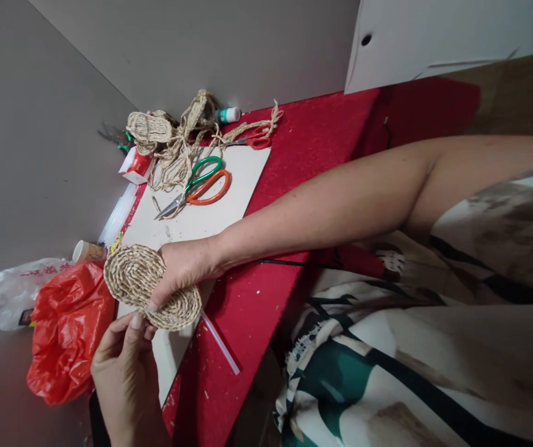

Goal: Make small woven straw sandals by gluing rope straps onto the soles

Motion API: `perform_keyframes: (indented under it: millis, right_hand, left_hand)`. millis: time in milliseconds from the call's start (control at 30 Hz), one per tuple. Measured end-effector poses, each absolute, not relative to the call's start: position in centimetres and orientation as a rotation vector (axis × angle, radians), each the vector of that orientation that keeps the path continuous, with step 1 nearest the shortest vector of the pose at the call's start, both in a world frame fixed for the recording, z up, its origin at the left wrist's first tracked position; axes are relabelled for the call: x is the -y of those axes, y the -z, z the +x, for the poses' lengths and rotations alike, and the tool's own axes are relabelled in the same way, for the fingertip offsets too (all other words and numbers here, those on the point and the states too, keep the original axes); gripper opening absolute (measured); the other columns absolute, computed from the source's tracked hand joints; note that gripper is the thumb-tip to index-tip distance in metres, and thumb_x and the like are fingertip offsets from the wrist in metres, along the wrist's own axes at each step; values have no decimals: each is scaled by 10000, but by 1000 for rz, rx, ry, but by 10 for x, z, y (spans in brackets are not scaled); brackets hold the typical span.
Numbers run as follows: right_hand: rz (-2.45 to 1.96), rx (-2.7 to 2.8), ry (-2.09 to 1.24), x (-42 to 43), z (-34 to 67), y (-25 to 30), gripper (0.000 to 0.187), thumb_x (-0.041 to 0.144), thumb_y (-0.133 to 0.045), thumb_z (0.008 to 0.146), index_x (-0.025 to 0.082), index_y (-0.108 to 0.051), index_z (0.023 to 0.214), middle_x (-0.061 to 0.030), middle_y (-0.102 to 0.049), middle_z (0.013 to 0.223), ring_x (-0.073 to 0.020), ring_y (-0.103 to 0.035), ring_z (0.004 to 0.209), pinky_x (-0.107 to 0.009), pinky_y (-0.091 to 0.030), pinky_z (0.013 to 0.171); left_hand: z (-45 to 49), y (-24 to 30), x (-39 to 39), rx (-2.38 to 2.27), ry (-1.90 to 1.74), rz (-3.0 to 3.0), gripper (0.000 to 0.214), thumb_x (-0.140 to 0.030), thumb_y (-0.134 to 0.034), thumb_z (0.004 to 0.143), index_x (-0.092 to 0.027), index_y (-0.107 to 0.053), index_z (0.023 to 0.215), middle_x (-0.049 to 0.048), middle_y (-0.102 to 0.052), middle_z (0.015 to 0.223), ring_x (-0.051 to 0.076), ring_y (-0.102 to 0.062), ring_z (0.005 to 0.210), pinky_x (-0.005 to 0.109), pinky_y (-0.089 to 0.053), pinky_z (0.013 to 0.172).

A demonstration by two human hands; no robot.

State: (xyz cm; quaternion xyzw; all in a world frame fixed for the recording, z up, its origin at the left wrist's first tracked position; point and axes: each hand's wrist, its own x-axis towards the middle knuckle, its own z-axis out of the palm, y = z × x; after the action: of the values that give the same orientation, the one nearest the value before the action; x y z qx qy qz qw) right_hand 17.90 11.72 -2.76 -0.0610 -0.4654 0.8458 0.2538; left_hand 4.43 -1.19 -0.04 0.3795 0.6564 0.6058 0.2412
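A coiled piece of braided straw (134, 276), shaped like two joined ovals, is held up over the white board (252, 164). My right hand (185, 267) reaches in from the right and grips its middle, thumb pressed on the near face and the other fingers hidden behind. From below, my left hand (126, 360) pinches at its lower edge with thumb and fingertips together. Whether a thin strand or small tool is also between those fingertips is too small to tell. Scissors (205, 185) with green and orange handles lie on the board.
Loose braided straw cord (173, 146) lies heaped by the grey wall, beside red-handled scissors (259, 141), a glue stick (229, 115) and a small box (136, 166). A red plastic bag (73, 335), a paper cup (88, 251) and a clear tube (219, 341) are around the red tabletop (313, 155).
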Motion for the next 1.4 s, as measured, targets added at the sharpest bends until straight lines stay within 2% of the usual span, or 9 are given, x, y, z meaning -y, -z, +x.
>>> perform_keyframes:
  millis: [133, 300, 700, 900, 1200, 1400]
  right_hand:
    - [-289, 1583, -2125, -116, 183, 22, 177, 108, -744, 604, 68, -635, 737, -42, -659, 685, -137, -604, 614, -235, -525, 570]
    - [-220, 1652, -1988, -117, 185, 25, 155, 105, -723, 596, 66, -631, 715, -9, -631, 631, -121, -584, 589, -210, -488, 546]
    - [-145, 1776, -1896, -119, 185, 28, 103, 92, -691, 598, 68, -615, 663, 31, -571, 556, -98, -541, 546, -196, -469, 546]
    - [-163, 1793, -1862, -117, 181, 31, 70, 89, -658, 609, 75, -610, 658, 26, -580, 559, -100, -547, 541, -192, -454, 524]
    - [-258, 1758, -1935, -117, 180, 33, 132, 123, -694, 583, 88, -602, 671, 33, -577, 562, -94, -543, 538, -181, -449, 507]
    - [-278, 1583, -2093, -118, 173, 31, 265, 155, -755, 545, 81, -623, 762, 12, -622, 665, -104, -580, 619, -215, -501, 623]
  left_hand:
    - [44, 2, 11, -1815, -1646, 1030, 215, -249, -836, 607, -153, -695, 738, 11, -708, 712, 101, -642, 639, 207, -535, 654]
    - [43, 8, 8, -1824, -1649, 1029, 209, -229, -834, 608, -153, -695, 745, 3, -701, 736, 109, -648, 693, 216, -538, 695]
    - [53, 6, 16, -1892, -1601, 1107, 173, -229, -804, 670, -168, -698, 793, -4, -712, 785, 107, -652, 763, 223, -515, 806]
    - [53, 7, 17, -1920, -1595, 1158, 191, -219, -820, 647, -168, -702, 789, -17, -701, 747, 99, -638, 728, 210, -512, 768]
    - [51, 15, 11, -1875, -1631, 1125, 181, -233, -815, 644, -167, -693, 762, -9, -684, 739, 105, -629, 721, 234, -503, 759]
    - [54, 14, 11, -1854, -1759, 1120, 138, -262, -783, 683, -183, -702, 760, -17, -683, 709, 102, -622, 664, 245, -515, 700]
